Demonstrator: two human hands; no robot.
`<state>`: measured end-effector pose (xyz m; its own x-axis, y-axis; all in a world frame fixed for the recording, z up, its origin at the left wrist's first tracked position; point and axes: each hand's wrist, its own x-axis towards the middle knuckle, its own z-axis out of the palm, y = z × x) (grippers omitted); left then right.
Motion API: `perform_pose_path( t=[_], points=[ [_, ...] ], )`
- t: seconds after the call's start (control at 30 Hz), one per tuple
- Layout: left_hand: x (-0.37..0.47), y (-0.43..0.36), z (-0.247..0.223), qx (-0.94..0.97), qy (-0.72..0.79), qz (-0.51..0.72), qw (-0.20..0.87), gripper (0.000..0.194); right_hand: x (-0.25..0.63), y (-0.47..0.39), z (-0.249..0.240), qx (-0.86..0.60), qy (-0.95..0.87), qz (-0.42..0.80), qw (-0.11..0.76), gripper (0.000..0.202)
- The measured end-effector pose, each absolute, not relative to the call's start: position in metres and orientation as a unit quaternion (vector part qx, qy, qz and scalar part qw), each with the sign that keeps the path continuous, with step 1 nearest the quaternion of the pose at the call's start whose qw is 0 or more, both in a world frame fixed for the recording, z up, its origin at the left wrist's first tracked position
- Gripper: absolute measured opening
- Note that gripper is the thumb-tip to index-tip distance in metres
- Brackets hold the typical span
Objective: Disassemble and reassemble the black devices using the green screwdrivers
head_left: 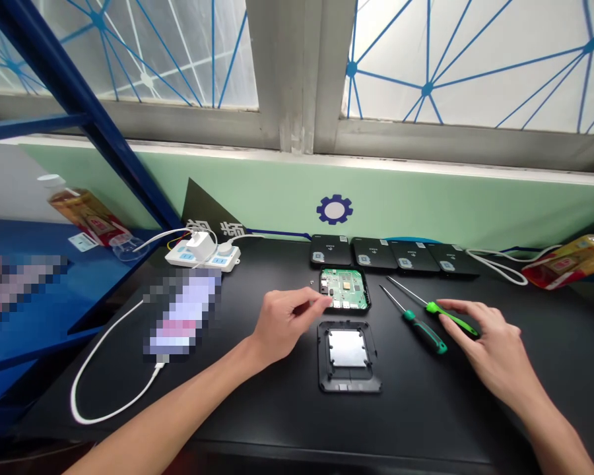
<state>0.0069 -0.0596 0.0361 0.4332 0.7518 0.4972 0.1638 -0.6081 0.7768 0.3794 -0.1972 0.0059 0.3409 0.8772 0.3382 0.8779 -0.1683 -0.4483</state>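
Note:
My left hand (288,323) is at the lower left corner of an opened black box with a green circuit board (349,284) in it. Thumb and forefinger are pinched together there; whatever they may hold is too small to make out. On the right, my right hand (492,340) has its thumb and fingers closed about the handle of a light green screwdriver (458,318). Beside it lies a dark green and black screwdriver (426,332), its shaft pointing toward the box. Nearer to me rests the black cover (349,380) with a silver metal plate (347,348).
Several closed black boxes (330,251) line the back edge. At left are a white power strip (230,257), a blurred phone (183,316) and its white cable (74,389). Drink bottles (92,214) stand at both sides. A tiny part (311,282) lies left of the board.

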Motion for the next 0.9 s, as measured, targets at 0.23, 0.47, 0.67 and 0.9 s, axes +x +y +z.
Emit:
perform_pose_path(
  t=[0.23,0.47,0.67,0.9],
  points=[
    [0.009,-0.062,0.036,0.815,0.215,0.424,0.330,0.018,0.382,-0.198,-0.007,-0.773,-0.562,0.017,0.293,0.050],
    [0.011,-0.072,0.035,0.888,0.188,0.322,0.268,0.050,0.383,-0.196,-0.009,-0.777,-0.558,0.028,0.289,0.053],
    [0.018,-0.089,0.031,0.932,0.205,0.222,0.202,0.065,0.378,-0.196,-0.008,-0.770,-0.558,0.023,0.309,0.049],
    [0.021,-0.086,0.026,0.932,0.230,0.202,0.193,0.052,0.358,-0.209,0.014,-0.775,-0.522,0.009,0.355,0.049]
  ],
)
